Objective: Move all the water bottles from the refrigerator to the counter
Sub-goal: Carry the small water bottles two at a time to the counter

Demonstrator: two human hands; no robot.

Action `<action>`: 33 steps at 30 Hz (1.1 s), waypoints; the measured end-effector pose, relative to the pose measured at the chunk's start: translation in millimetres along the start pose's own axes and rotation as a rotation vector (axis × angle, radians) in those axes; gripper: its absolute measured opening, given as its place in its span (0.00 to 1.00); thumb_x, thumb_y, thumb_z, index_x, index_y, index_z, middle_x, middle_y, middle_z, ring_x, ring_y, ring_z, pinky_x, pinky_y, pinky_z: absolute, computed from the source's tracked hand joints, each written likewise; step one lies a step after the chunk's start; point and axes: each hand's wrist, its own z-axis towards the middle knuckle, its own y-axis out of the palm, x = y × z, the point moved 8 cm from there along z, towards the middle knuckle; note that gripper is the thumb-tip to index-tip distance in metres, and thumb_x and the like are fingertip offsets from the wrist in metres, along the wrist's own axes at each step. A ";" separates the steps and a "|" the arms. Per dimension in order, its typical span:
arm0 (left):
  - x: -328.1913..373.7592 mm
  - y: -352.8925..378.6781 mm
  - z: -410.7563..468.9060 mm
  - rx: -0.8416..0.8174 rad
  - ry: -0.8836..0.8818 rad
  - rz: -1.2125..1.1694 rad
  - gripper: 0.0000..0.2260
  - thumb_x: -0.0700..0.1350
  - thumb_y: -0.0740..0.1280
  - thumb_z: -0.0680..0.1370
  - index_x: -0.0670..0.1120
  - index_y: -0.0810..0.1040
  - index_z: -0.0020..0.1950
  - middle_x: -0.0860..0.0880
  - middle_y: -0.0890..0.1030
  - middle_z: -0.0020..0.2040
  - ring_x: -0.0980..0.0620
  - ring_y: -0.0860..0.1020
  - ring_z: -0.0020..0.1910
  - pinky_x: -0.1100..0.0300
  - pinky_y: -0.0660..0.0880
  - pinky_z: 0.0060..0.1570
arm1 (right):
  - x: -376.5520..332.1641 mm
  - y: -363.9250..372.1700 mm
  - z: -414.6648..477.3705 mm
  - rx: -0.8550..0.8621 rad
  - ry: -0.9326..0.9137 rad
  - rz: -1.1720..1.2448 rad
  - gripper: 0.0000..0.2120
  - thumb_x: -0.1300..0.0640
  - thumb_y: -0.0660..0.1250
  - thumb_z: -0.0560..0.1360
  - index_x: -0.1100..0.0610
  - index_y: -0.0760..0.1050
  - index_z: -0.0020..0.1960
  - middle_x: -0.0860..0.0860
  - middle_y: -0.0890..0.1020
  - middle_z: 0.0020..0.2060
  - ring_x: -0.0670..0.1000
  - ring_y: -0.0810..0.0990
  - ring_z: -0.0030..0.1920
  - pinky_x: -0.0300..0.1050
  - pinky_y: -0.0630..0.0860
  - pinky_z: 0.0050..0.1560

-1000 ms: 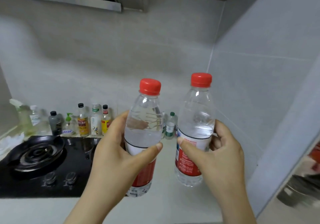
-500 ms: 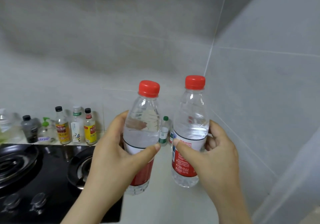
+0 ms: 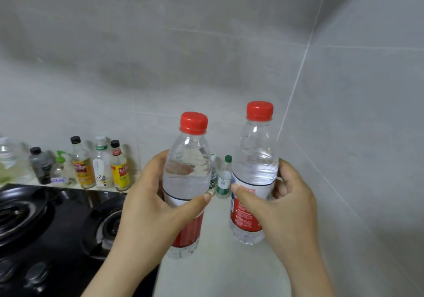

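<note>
Over counter [image 3: 220, 271] by hob [image 3: 52, 228]: L hand [image 3: 146, 214] wraps bottle [image 3: 187, 182], R hand [image 3: 282, 207] wraps 2nd bottle [image 3: 254, 172], both airborne. Risk: set-down too near hob edge, bottle prob tips.

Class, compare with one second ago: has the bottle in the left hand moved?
Yes. The bottle in the left hand has gone forward, toward the back wall: its base sat nearer than the stove knobs, now beyond them.
</note>
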 end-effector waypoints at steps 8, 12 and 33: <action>-25.5 -3.7 46.5 -0.046 0.008 -0.056 0.27 0.38 0.79 0.63 0.58 0.76 0.57 0.62 0.84 0.48 0.63 0.82 0.47 0.73 0.76 0.44 | 11.0 24.4 29.3 0.038 0.003 -0.026 0.21 0.61 0.80 0.61 0.43 0.79 0.48 0.43 0.85 0.43 0.44 0.85 0.43 0.45 0.81 0.45; -40.4 -2.4 74.9 -0.087 0.017 -0.095 0.28 0.38 0.79 0.64 0.57 0.76 0.58 0.60 0.84 0.48 0.62 0.82 0.47 0.71 0.77 0.46 | 18.8 37.2 44.8 0.061 0.024 -0.093 0.19 0.59 0.80 0.61 0.44 0.78 0.46 0.41 0.85 0.40 0.43 0.84 0.41 0.41 0.79 0.41; -149.4 83.6 166.5 -0.081 -0.144 -0.006 0.27 0.40 0.81 0.62 0.55 0.76 0.56 0.63 0.83 0.46 0.64 0.81 0.44 0.75 0.74 0.40 | 157.6 52.3 157.7 0.038 0.201 -0.148 0.20 0.57 0.80 0.59 0.44 0.78 0.47 0.41 0.85 0.41 0.42 0.83 0.41 0.49 0.81 0.45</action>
